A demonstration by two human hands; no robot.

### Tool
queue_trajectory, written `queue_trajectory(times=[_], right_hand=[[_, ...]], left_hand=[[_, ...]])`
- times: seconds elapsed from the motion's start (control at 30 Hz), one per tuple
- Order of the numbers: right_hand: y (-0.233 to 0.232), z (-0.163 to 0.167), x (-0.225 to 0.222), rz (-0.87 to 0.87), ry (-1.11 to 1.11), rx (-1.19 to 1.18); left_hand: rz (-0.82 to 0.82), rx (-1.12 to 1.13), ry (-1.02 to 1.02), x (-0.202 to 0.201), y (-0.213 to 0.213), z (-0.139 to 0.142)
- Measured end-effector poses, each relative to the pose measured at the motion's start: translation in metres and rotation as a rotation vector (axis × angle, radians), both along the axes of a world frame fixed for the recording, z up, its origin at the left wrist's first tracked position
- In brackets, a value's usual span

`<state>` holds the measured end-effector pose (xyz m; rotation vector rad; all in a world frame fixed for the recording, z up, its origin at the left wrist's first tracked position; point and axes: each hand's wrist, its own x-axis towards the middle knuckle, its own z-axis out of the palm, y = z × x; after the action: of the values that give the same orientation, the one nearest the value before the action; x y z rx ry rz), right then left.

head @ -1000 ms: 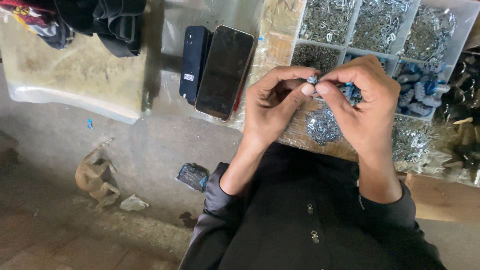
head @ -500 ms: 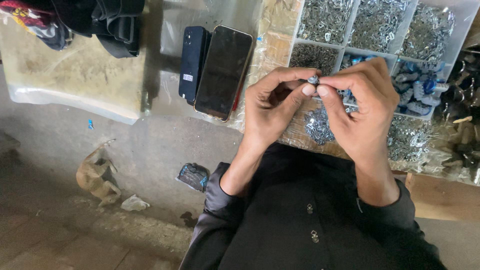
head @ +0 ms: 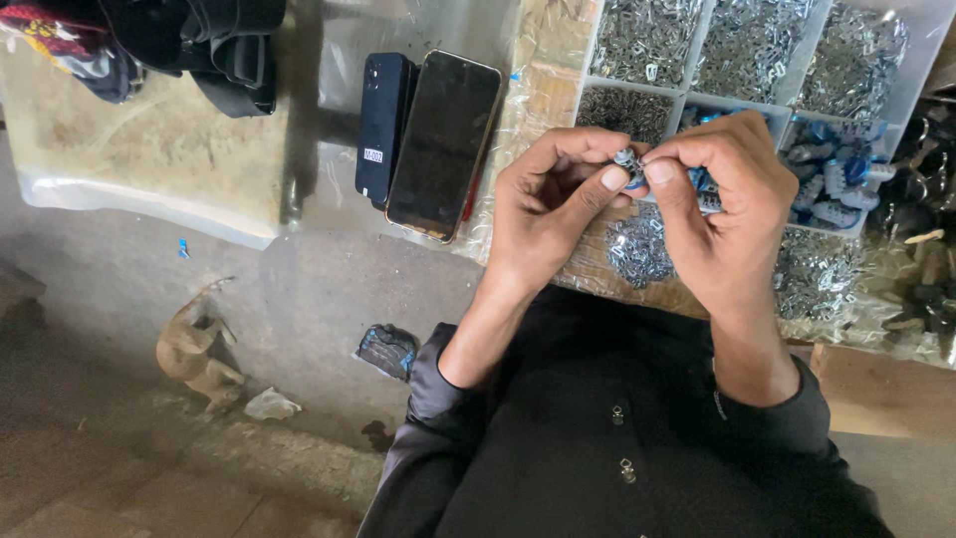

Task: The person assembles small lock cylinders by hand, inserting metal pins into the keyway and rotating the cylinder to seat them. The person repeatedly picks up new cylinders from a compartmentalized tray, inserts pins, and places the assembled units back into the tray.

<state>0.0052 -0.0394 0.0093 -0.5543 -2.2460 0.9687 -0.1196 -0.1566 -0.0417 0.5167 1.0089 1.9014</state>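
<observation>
My left hand (head: 546, 214) and my right hand (head: 719, 204) meet over the table edge, fingertips pinched together on a small silver and blue metal part (head: 629, 164). My right hand also cups a few blue and silver pieces (head: 703, 189) in its palm. A loose heap of small silver metal pieces (head: 639, 249) lies on the table just under my hands. Behind them sits a white compartment tray (head: 901, 85) with several cells of silver parts and one cell of blue and silver parts (head: 835, 174).
Two dark phones (head: 443, 144) lie side by side on plastic sheeting left of my hands. Dark cloth and straps (head: 199, 45) sit at the far left of the table. Below the table edge is a concrete floor with scraps and a small dark packet (head: 386, 349).
Both hands have stayed together on the small part, with only slight finger shifts. The view has barely moved.
</observation>
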Motion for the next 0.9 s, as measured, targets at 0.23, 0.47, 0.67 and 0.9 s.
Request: queue_trajectory(times=[0.23, 0.47, 0.67, 0.9], right_hand=[[-0.002, -0.006, 0.003, -0.015, -0.020, 0.007], [-0.002, -0.005, 0.001, 0.017, 0.007, 0.096], [-0.005, 0.004, -0.001, 0.010, -0.042, 0.149], [0.003, 0.001, 0.003, 0.036, 0.004, -0.127]], left_hand=[[0.011, -0.002, 0.044, 0.000, -0.001, 0.003], [0.086, -0.075, 0.168, 0.003, 0.001, 0.006], [0.103, -0.088, 0.200, 0.003, 0.000, 0.005], [0.022, 0.005, 0.058, 0.001, -0.001, 0.002]])
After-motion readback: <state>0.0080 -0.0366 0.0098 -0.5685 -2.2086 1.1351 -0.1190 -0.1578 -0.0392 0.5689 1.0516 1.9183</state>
